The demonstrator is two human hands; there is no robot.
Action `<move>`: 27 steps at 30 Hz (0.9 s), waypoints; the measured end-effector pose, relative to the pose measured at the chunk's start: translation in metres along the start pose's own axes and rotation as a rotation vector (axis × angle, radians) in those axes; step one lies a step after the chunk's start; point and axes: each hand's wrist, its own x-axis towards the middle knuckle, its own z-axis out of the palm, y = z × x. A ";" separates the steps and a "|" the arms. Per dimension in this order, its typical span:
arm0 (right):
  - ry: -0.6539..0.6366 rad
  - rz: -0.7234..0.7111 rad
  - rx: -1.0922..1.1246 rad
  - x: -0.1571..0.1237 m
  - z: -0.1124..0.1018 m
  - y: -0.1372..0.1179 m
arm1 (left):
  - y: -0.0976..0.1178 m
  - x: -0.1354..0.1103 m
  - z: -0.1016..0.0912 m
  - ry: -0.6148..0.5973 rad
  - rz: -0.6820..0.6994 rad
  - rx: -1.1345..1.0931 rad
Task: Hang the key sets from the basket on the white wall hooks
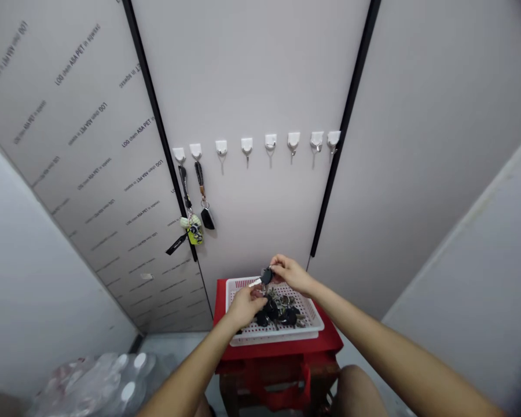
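Observation:
A key (pixel 266 276) with a black head and a silvery blade is pinched in the fingertips of my right hand (pixel 287 273), above a white plastic basket (pixel 272 336). Its blade points left, toward my left hand (pixel 244 306). That hand is closed over the basket's left side, thumb and fingers bent together; what lies between them is hard to make out. Below and beside my left thumb is a pile of keys (pixel 289 315), some with black heads, others bare metal. The left hand partly covers the pile.
The basket stands on a red-covered stool (pixel 286 348) against a grey panel wall. A row of white adhesive hooks (pixel 246 146) crosses the wall; the two leftmost carry a charm-laden keychain (pixel 194 229) and a black key fob (pixel 207 218). Wrapped bottles (pixel 108 382) sit at lower left.

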 end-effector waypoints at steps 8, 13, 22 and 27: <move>0.152 -0.058 -0.143 0.009 0.016 -0.021 | 0.022 0.003 -0.019 0.199 -0.139 -0.470; 0.145 -0.270 -0.560 0.019 0.010 -0.055 | 0.031 0.008 -0.047 0.264 -0.101 -0.507; 0.174 -0.267 -0.528 0.062 0.019 -0.157 | 0.107 0.024 -0.104 0.390 0.189 -0.388; 0.328 -0.306 -0.351 0.091 0.022 -0.200 | 0.147 0.044 -0.129 0.551 0.384 -0.269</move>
